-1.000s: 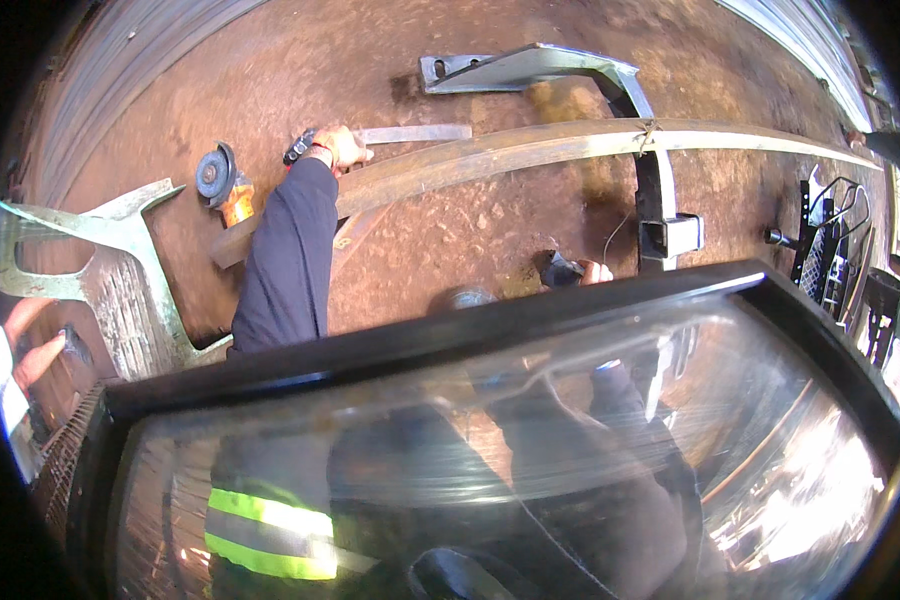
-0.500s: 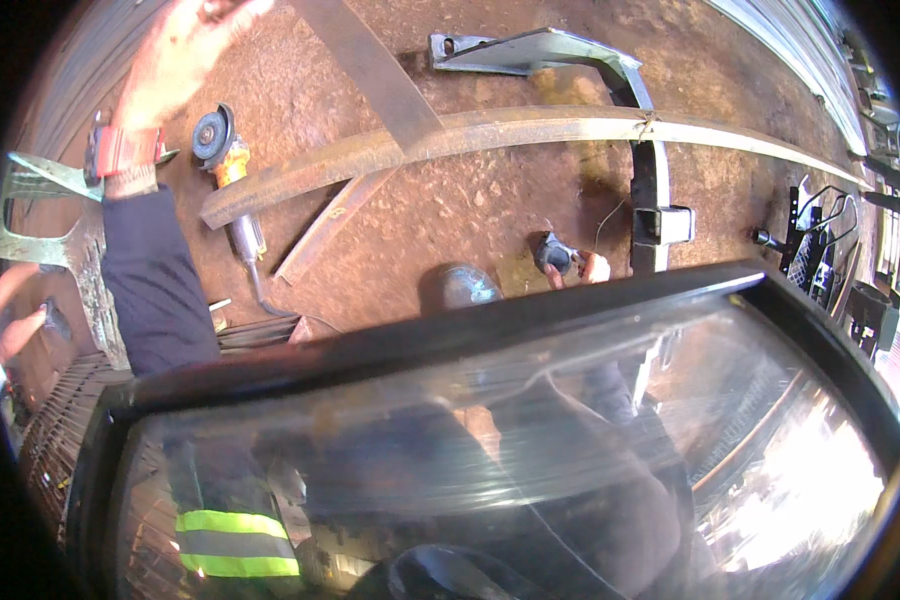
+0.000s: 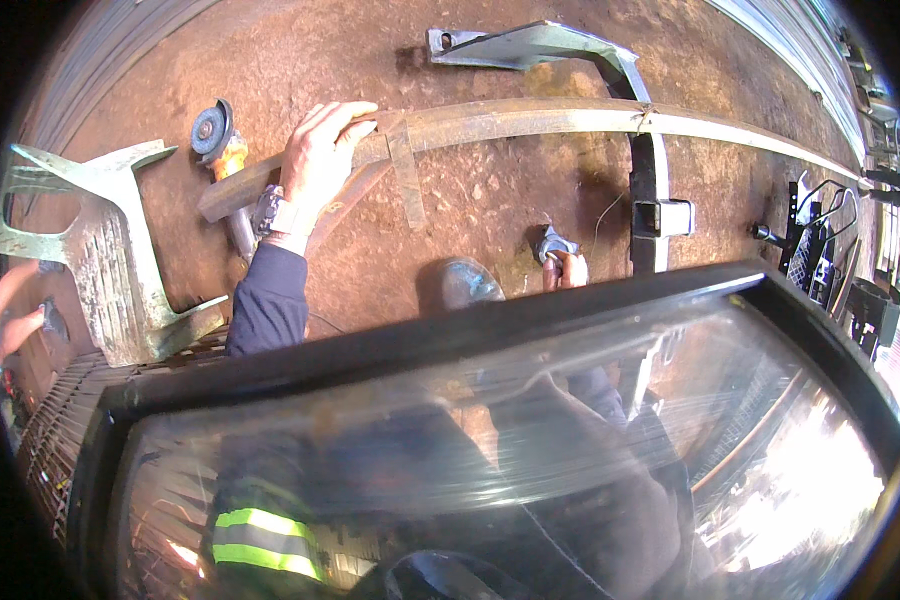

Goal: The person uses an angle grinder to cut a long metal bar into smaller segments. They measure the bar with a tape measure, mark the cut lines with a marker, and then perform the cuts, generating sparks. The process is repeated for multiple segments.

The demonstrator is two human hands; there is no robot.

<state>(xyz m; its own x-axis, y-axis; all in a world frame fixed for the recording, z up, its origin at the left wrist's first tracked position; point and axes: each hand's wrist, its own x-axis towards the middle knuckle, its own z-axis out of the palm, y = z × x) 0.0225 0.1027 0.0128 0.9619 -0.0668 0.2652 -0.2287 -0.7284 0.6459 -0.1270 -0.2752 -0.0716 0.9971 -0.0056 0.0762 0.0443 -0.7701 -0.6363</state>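
Observation:
My left hand [image 3: 322,155] is over the near-left part of a long rusty metal bar [image 3: 510,122]. Its fingers are bent together at the end of a flat brown metal strip [image 3: 408,185], which crosses the bar and points toward me. Part of the strip under the fingers is hidden. Lower and to the right, my right hand [image 3: 570,270] grips a small grey-blue object [image 3: 553,243] whose kind I cannot make out. An angle grinder [image 3: 232,160] with a yellow body lies on the ground, partly under the bar's left end.
A dark-framed clear visor [image 3: 450,420] covers the lower view. Left stands a worn greenish plastic chair or stool [image 3: 120,250]. A grey metal frame [image 3: 650,190] runs under the bar, with an angled plate [image 3: 540,45]. Black metal parts [image 3: 815,240] lie right; another person's hand [image 3: 18,325] shows far left.
My left hand has come down from the upper left onto the bar. The flat strip has swung from far above the bar to the near side. My right hand shifted slightly left.

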